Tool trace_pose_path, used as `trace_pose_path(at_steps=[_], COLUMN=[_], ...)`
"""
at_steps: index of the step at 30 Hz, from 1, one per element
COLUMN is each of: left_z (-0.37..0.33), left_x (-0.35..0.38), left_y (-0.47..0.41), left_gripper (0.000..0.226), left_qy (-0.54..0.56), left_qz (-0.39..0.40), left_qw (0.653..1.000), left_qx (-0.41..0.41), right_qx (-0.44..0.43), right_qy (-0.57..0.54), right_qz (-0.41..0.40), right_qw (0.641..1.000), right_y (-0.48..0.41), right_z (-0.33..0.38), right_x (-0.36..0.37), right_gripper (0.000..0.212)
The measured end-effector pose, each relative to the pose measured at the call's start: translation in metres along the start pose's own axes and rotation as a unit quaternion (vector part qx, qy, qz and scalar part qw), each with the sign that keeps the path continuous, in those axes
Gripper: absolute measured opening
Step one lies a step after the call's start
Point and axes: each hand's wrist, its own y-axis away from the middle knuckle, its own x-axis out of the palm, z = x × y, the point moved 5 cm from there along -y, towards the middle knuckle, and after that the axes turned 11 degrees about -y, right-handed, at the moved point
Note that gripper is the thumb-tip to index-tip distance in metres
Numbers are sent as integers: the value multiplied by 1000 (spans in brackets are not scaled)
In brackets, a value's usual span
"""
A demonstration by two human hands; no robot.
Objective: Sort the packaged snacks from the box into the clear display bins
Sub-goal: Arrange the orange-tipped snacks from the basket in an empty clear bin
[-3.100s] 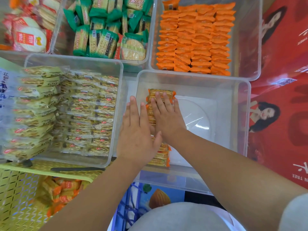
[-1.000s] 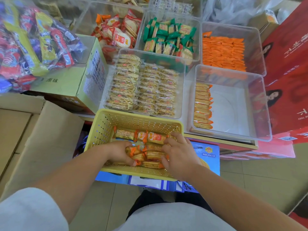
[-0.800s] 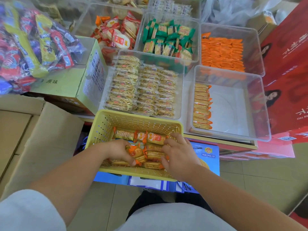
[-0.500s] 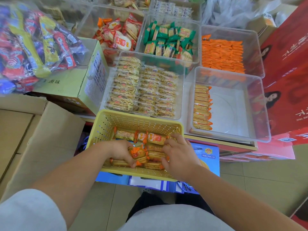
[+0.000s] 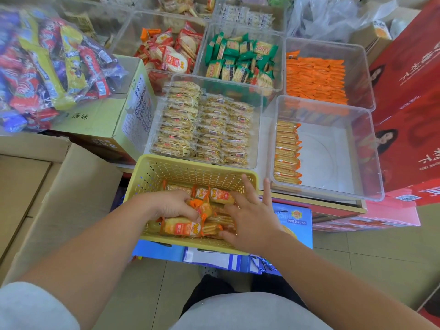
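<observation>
Left hand (image 5: 173,207): inside the basket, fingers curled down over the heap, gripping packets at their orange ends.
Right hand (image 5: 252,216): just right of the left hand, released; fingers straight and spread over the basket's right side, thumb against the packets at the near edge, two fingertips past the far rim.
Packets (image 5: 183,228): piled in the basket under and between both hands; one lay printed face up just nearer than the left hand's fingers.
Basket (image 5: 190,164): yellow, slotted, around both hands, sitting on the blue box.
Blue box (image 5: 296,217): under the basket, showing right of the right hand.
Bin (image 5: 329,195): clear, beyond and right of the right hand, near its fingertips, on the counter (image 5: 316,206).
Row (image 5: 287,153): same kind of packets, on edge along the bin's left wall, straight beyond the right hand.
Pale packs (image 5: 204,129): filling a clear bin beyond the left hand, just past the basket's far rim.
Green packs (image 5: 240,60): farther beyond both hands.
Orange packs (image 5: 316,79): behind the bin, far beyond the right hand.
Bag (image 5: 47,67): mixed sweets, far left of the left hand, on a carton (image 5: 95,120).
Red boxes (image 5: 409,120): well right of the right hand.
</observation>
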Motion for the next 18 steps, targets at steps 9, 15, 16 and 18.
trace_pose_path(at_steps=[9,15,16,18], left_z=[6,11,12,15], left_x=[3,5,4,2], left_y=[31,48,50,53], left_gripper=[52,57,58,51], left_qy=[99,131,138,166], left_qz=[-20,-57,-76,-137], left_qw=[994,989,987,976], left_qx=[41,45,39,22], right_qx=[12,54,46,47], right_qy=[-347,-475,-459,-447], right_qz=[166,220,226,217], right_qw=[923,850,858,867], right_y=[-11,-13,-14,-15], right_z=[34,49,51,51], right_x=[6,8,9,11], right_gripper=[32,41,43,40])
